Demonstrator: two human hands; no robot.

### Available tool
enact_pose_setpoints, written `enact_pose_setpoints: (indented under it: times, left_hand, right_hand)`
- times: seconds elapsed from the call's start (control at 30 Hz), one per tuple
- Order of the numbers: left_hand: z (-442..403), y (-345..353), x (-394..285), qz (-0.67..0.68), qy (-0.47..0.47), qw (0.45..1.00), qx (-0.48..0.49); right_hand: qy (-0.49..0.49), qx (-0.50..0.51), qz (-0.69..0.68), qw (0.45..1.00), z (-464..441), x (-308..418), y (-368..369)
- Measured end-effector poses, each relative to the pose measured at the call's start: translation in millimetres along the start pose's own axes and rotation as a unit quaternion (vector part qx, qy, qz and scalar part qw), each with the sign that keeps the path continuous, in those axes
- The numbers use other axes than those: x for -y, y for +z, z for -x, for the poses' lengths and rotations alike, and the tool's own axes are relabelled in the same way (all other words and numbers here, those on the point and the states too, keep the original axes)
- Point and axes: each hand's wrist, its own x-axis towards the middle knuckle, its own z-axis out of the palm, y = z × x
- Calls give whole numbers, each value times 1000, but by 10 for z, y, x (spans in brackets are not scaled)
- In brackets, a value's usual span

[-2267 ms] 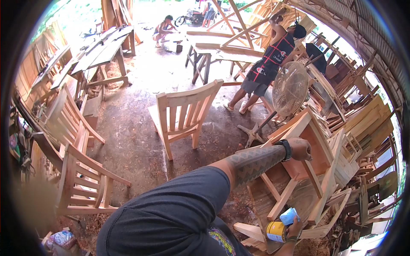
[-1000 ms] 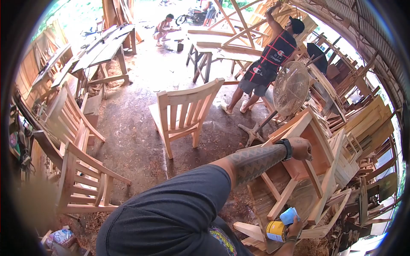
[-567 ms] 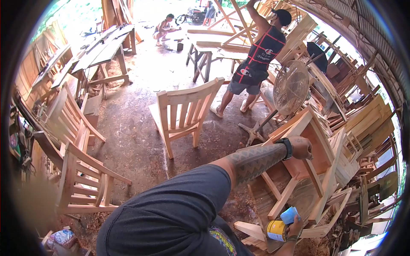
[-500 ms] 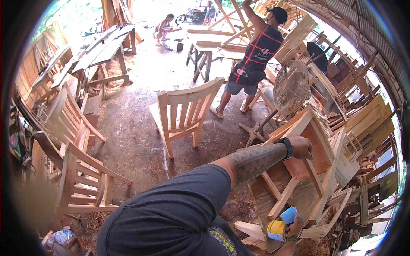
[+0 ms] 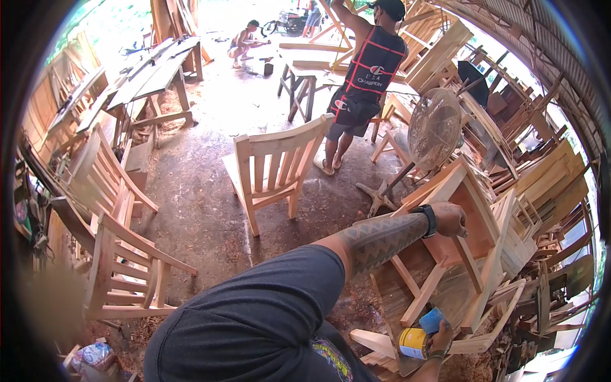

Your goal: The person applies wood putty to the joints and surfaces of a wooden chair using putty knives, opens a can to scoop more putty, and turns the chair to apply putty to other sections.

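Observation:
My left hand (image 5: 450,219), wearing a dark watch, is closed at the end of a leg (image 5: 470,264) of an upturned bare-wood chair (image 5: 439,293). My tattooed left forearm stretches across the view. Low on the right, my right hand (image 5: 440,340) is closed around a blue sponge-like pad (image 5: 431,320). A yellow can (image 5: 413,343) with a white label touches or nearly touches this hand; I cannot tell whether it also grips the can. Part of the right hand is hidden behind the can and pad.
A slatted wooden chair (image 5: 273,165) stands ahead, and more chairs (image 5: 130,267) stand at left. A pedestal fan (image 5: 435,129) is beyond my left hand. A co-worker (image 5: 372,70) stands behind a chair; another person (image 5: 242,43) squats farther off. Stacked boards (image 5: 547,178) line the right.
The co-worker has shifted to the left, one arm still raised. My right hand and the blue pad have moved very slightly. My left hand stays almost in place.

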Motion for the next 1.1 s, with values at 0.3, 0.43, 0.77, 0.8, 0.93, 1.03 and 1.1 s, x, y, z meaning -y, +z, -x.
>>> enact_pose_setpoints:
  times: [0.3,0.43,0.77,0.8,0.93,1.03,1.1]
  left_hand:
    - [-8,-22,-7,-7,-10,1000,15]
    - [-17,-7,1,-9,-9,1000,10]
    - [-9,1,3,-3,-7,1000,5]
    - [-4,-6,-3,-5,-8,1000,5]
    - [26,-37,-32,-4,-11,1000,6]
    - [22,-38,-31,-4,-9,1000,8]
    - [19,-36,-26,-5,-8,1000,8]
  right_hand:
    - [-14,-5,-11,1000,-46,-58,7]
    - [-14,9,-9,1000,-48,-54,-9]
    - [-17,6,-21,1000,-69,-100,-8]
    - [-16,-1,-20,1000,-81,-110,0]
    - [-10,-13,-14,1000,-83,-113,12]
    - [-3,-3,-20,1000,-71,-89,-4]
    - [-1,2,-23,1000,-64,-80,-6]
